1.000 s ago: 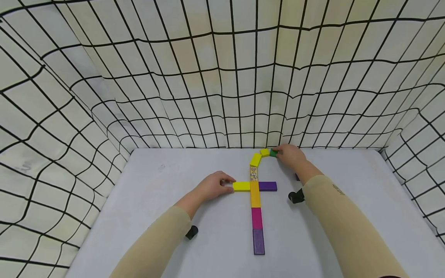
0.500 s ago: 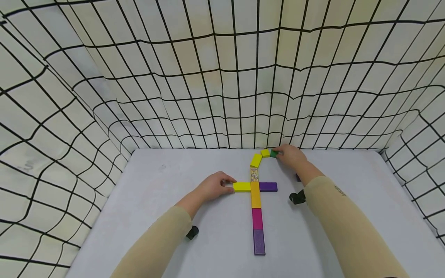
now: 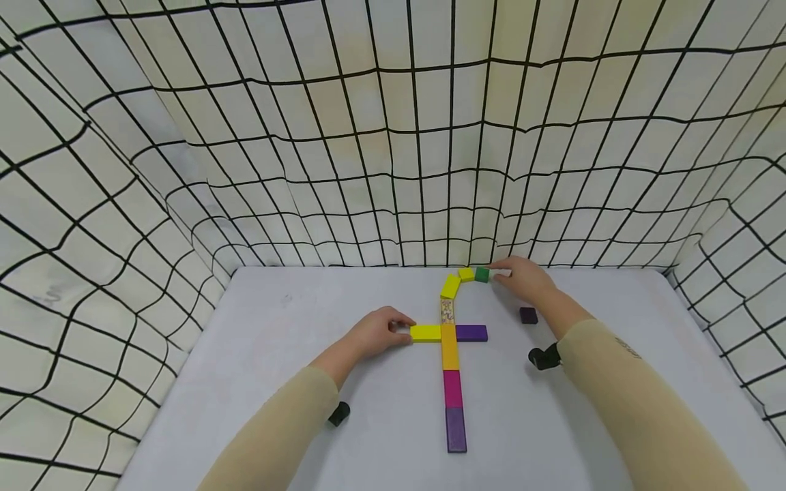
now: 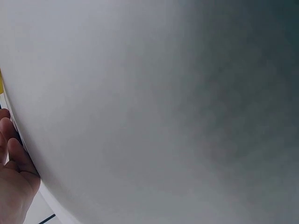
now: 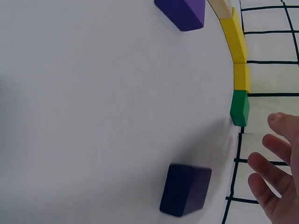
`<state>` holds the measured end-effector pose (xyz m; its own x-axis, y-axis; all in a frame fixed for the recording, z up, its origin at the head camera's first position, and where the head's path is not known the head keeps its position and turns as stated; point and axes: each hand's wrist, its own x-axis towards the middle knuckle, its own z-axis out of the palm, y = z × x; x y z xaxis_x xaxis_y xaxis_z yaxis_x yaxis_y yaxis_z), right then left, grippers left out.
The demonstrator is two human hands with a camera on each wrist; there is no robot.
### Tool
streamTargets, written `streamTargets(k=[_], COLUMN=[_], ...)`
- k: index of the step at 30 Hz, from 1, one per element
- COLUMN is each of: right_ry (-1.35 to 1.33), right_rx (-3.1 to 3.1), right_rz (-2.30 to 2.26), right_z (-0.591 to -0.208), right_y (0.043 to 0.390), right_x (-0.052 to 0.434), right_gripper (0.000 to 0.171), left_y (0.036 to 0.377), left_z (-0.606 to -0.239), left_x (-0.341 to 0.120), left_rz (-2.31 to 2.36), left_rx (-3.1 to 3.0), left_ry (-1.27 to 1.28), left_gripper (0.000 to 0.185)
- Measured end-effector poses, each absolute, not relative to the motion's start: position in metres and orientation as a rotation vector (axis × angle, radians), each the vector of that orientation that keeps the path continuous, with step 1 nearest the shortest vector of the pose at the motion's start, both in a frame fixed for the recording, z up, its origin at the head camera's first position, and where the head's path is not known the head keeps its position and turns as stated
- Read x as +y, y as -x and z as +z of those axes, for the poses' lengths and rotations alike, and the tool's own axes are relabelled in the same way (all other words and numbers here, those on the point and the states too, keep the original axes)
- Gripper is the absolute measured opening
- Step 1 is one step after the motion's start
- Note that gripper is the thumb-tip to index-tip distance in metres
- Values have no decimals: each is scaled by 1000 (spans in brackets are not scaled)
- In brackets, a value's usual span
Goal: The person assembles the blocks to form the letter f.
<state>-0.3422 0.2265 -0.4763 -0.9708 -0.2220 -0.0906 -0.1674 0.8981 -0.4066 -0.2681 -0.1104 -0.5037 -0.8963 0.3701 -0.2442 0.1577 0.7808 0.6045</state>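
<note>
On the white table, coloured blocks form a cross with a hooked top. My left hand (image 3: 376,332) pinches the outer end of the yellow block (image 3: 426,333), the cross's left arm, between thumb and finger. Opposite it lies a purple block (image 3: 471,333). Beyond the hook's end, my right hand (image 3: 527,279) has its fingers spread just right of the small green block (image 3: 482,275), holding nothing. The right wrist view shows a gap between those fingers and the green block (image 5: 240,108). A small yellow block (image 5: 241,77) adjoins the green one.
Orange (image 3: 450,348), magenta (image 3: 452,389) and purple (image 3: 456,429) blocks form the stem; a patterned block (image 3: 447,311) and a tilted yellow one (image 3: 451,286) continue upward. A small dark purple block (image 3: 529,315) lies apart at right. Black netting (image 3: 393,174) stands behind the table.
My right hand has let go of the green block and drawn back to the right, uncovering the dark purple block. The left hand stays at the yellow block.
</note>
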Motion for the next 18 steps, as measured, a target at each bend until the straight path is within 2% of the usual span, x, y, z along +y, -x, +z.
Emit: streamTargets(k=[18], right_ry=[405], right_rx=[2882], right_rz=[-583], right_z=[-471], right_y=[296], right_x=[272], right_gripper=[35], left_y=[267], left_z=[-503], left_x=[-110], left_rz=[850], left_rx=[2633], left_ry=[-395], left_gripper=[32])
